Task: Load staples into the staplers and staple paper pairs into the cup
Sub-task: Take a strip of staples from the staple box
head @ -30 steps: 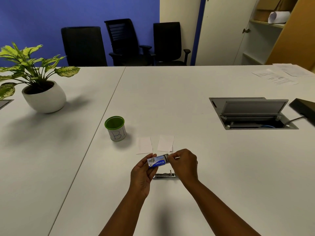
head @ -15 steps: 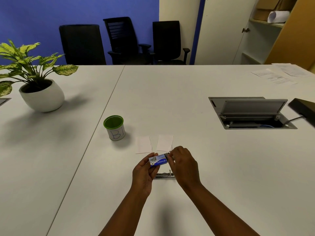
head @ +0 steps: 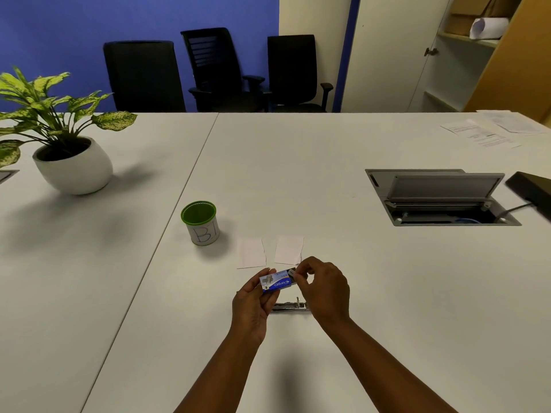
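Staple box pinched between both hands, stapler on table beneath

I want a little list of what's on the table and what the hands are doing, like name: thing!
left hand: holds the blue staple box
right hand: fingertips pinch at the box's open end
stapler: lies on the table, below the hands, partly hidden
paper pieces: two white ones, side by side, left piece and right piece
cup: green rim, upright, left of the papers, nothing visible inside
plant pot: far left
table hatch: lid open, right side
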### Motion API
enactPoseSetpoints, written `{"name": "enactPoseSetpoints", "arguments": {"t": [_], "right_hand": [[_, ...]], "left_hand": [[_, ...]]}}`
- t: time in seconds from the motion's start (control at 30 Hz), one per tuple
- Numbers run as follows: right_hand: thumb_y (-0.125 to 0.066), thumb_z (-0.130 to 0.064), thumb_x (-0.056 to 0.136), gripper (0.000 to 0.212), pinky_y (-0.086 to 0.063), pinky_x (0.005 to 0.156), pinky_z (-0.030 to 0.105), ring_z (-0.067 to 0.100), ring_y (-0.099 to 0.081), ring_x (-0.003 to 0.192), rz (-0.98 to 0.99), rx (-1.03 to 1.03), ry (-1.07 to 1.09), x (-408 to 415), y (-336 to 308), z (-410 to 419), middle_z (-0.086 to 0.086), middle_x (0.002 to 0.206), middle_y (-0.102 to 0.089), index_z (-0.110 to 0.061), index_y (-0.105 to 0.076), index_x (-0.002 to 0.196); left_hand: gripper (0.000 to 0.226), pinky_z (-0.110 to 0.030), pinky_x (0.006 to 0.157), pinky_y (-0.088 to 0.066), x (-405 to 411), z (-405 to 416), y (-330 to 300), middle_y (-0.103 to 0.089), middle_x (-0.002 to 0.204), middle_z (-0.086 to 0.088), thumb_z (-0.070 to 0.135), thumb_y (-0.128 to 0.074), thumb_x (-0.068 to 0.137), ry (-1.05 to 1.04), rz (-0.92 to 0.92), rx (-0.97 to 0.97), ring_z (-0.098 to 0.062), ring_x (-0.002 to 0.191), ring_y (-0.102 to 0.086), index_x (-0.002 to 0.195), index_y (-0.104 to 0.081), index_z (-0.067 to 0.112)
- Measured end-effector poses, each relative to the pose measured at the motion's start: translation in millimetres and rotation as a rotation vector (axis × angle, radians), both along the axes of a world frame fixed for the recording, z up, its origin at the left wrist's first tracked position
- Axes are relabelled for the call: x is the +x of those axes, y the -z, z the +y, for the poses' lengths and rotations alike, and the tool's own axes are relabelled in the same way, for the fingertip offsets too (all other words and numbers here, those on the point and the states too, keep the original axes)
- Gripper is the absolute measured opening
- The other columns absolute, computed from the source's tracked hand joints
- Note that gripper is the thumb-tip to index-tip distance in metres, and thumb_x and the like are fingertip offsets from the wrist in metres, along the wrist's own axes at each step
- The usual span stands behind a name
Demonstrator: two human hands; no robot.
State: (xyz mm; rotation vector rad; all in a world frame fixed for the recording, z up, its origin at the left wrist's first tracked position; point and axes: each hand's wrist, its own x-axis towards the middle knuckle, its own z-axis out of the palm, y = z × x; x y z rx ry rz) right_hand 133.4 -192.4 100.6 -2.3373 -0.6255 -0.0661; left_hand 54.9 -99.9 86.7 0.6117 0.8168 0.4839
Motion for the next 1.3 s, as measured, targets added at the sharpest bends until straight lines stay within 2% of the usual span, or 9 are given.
{"name": "enactPoseSetpoints", "arguments": {"t": [0.17, 0.3, 0.4, 0.47, 0.6, 0.7, 0.87, 1.07, 1.3], "right_hand": [[-0.058, -0.03, 0.088, 0.016, -0.054, 0.067, 0.037, 0.02, -0.063, 0.082, -0.05, 0.045, -0.019, -1.8, -3.7, -2.2, 0.005, 0.087, -0.071, -0.015, -0.062, 0.088], [-0.074, -0.019, 0.074, 0.014, -0.046, 0.043, 0.021, 0.017, -0.059, 0.05, -0.443, 0.0, -0.101, -3.5, -6.4, -6.3, 0.003, 0.058, -0.066, -0.012, -0.065, 0.068], [-0.078, -0.029, 0.066, 0.019, -0.041, 0.041, 0.016, 0.013, -0.054, 0.042, -0.719, -0.088, -0.213, 0.1, -1.5, -9.8, 0.0, 0.053, -0.063, -0.014, -0.066, 0.063], [-0.066, -0.036, 0.072, 0.024, -0.043, 0.042, 0.015, 0.011, -0.055, 0.042, -0.746, -0.065, -0.228, 1.7, 0.8, -11.2, 0.0, 0.055, -0.065, -0.013, -0.067, 0.066], [-0.07, -0.022, 0.074, 0.017, -0.05, 0.044, 0.018, 0.016, -0.061, 0.047, -0.6, 0.092, -0.232, -1.6, -0.1, -10.7, 0.005, 0.061, -0.068, -0.006, -0.067, 0.071], [-0.073, -0.003, 0.074, 0.008, -0.056, 0.057, 0.027, 0.017, -0.065, 0.064, -0.299, 0.313, -0.111, -0.6, -4.3, -8.2, 0.006, 0.074, -0.069, -0.005, -0.066, 0.077], [-0.071, -0.001, 0.076, 0.016, -0.047, 0.065, 0.002, 0.002, -0.063, 0.073, 0.151, 0.606, 0.104, 12.5, 3.5, -12.4, -0.003, 0.083, -0.067, -0.011, -0.068, 0.088], [-0.069, -0.003, 0.076, 0.016, -0.048, 0.074, 0.02, 0.005, -0.064, 0.076, 0.26, 0.239, -0.12, 1.7, 52.3, -47.1, -0.011, 0.076, -0.069, -0.019, -0.066, 0.078], [-0.068, -0.015, 0.076, 0.014, -0.043, 0.074, 0.023, 0.009, -0.059, 0.084, 0.339, -0.194, -0.22, -15.3, 99.5, -68.2, -0.009, 0.085, -0.066, -0.024, -0.065, 0.086]], "left_hand": [[0.022, -0.022, 0.053, -0.056, 1.8, -2.9, -0.2, -0.061, 0.104, -0.018, 0.008, -0.046, 0.093, -0.009, 0.03, -0.01, -0.033, 0.094, -0.059, 0.11, -0.058, 0.0], [0.019, -0.023, 0.053, -0.056, 1.6, -3.6, -1.6, -0.062, 0.1, -0.016, 0.007, -0.046, 0.093, -0.004, 0.023, -0.012, -0.033, 0.091, -0.061, 0.105, -0.059, 0.001], [0.018, -0.022, 0.054, -0.056, 1.4, -3.1, -2.0, -0.064, 0.092, -0.013, 0.007, -0.045, 0.093, -0.007, 0.016, 0.001, -0.028, 0.083, -0.063, 0.102, -0.06, 0.002], [0.018, -0.022, 0.054, -0.057, 1.5, -3.5, -1.5, -0.065, 0.09, -0.013, 0.008, -0.046, 0.093, -0.008, 0.016, -0.002, -0.03, 0.087, -0.062, 0.103, -0.059, 0.002], [0.016, -0.023, 0.054, -0.057, 2.1, -3.9, -0.6, -0.065, 0.09, -0.013, 0.007, -0.046, 0.093, -0.003, 0.007, -0.013, -0.028, 0.083, -0.062, 0.098, -0.061, 0.004], [0.017, -0.023, 0.056, -0.057, 1.3, -1.0, 2.0, -0.067, 0.088, -0.013, 0.007, -0.046, 0.093, 0.001, -0.003, -0.011, -0.027, 0.082, -0.064, 0.095, -0.063, 0.004], [0.022, -0.019, 0.056, -0.058, -2.2, 12.1, 5.0, -0.066, 0.09, -0.014, -0.002, -0.042, 0.093, -0.023, -0.025, 0.006, -0.017, 0.066, -0.071, 0.105, -0.06, 0.0], [0.024, -0.016, 0.057, -0.056, -9.1, 33.3, 3.8, -0.064, 0.088, -0.011, -0.004, -0.04, 0.092, -0.067, -0.019, 0.019, -0.009, 0.055, -0.069, 0.087, -0.061, 0.006], [0.025, -0.018, 0.057, -0.057, -21.8, 38.7, 7.9, -0.072, 0.063, -0.001, -0.001, -0.041, 0.093, -0.087, 0.007, 0.004, -0.011, 0.055, -0.069, 0.084, -0.063, 0.008]]}}
